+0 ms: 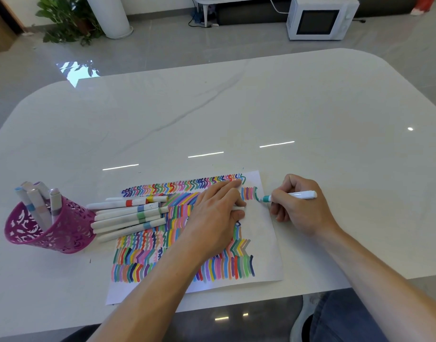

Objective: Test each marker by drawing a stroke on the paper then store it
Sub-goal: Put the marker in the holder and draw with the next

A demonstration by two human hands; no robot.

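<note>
Person is sitting at a glossy white marble-look tabletop [261, 107], both bare forearms reaching in from the bottom of the frame. Right hand [298, 208], right of centre, is holding a white-barrelled teal marker [293, 195]. The grip is pinching it near the coloured end with the fingers curled round the barrel. The marker is lying almost level, pointing left. Its tip is touching down at the right edge of the white sheet of paper [264, 233], just beside a curved teal stroke [256, 193].

Left hand [212, 213] is lying palm-down on the middle of the paper, fingers stretched toward the upper right and pressing the sheet. A small white cap [239, 208] is poking out between thumb and forefinger, and the grip is looking like a pinch on it. The paper is sitting in the lower centre of the frame and is mostly covered in rows of multicoloured zigzags and short bars. Its right margin is bare.

A loose pile of white markers with coloured bands [128, 214] is lying left of the left hand, roughly side by side. Their right ends are overlapping the paper's left part, the rest resting on the tabletop. Further left, a magenta perforated plastic pen cup [64, 233] is tilting toward the left. Several pale-capped markers [37, 203] are standing in it.

On the grey floor beyond the tabletop, a white microwave oven [320, 18] is sitting at upper right, and a green leafy potted plant [66, 18] at upper left.
</note>
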